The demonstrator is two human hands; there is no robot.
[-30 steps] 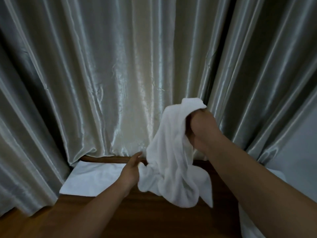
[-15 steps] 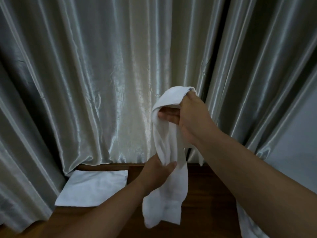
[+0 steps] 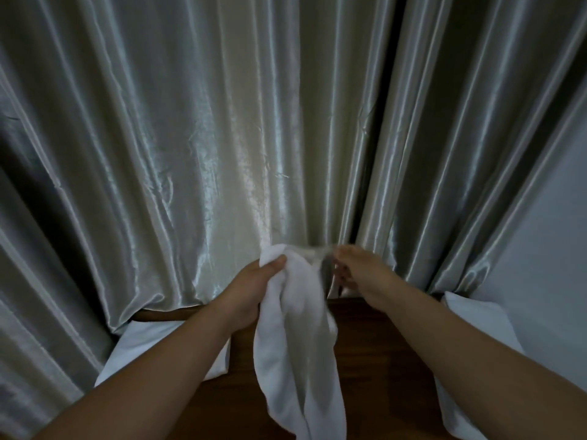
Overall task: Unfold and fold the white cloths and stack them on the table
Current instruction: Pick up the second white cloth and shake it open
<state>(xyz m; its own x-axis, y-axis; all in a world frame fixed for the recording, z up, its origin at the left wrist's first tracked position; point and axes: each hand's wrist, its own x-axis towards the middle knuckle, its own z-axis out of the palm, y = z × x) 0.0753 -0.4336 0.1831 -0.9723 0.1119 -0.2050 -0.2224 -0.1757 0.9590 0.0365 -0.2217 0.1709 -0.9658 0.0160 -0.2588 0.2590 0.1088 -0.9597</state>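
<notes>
A white cloth [image 3: 298, 338] hangs crumpled over the dark wooden table [image 3: 381, 360]. My left hand [image 3: 251, 293] grips its upper left corner, thumb on top of the bunched fabric. My right hand [image 3: 355, 271] is blurred by motion just to the right. Its fingertips meet the cloth's upper edge, which stretches thinly between the two hands. The lower end of the cloth dangles in two lobes near the bottom of the view. A folded white cloth [image 3: 149, 347] lies flat at the table's back left, partly hidden by my left forearm.
Shiny grey curtains [image 3: 222, 138] hang right behind the table and drape over its back edge. More white cloth [image 3: 476, 315] lies at the table's right edge, partly under my right forearm. A pale wall [image 3: 556, 217] stands at the far right.
My right hand has come down from its raised position. My left hand has moved up the cloth to its top corner. The top edge now stretches between the two hands.
</notes>
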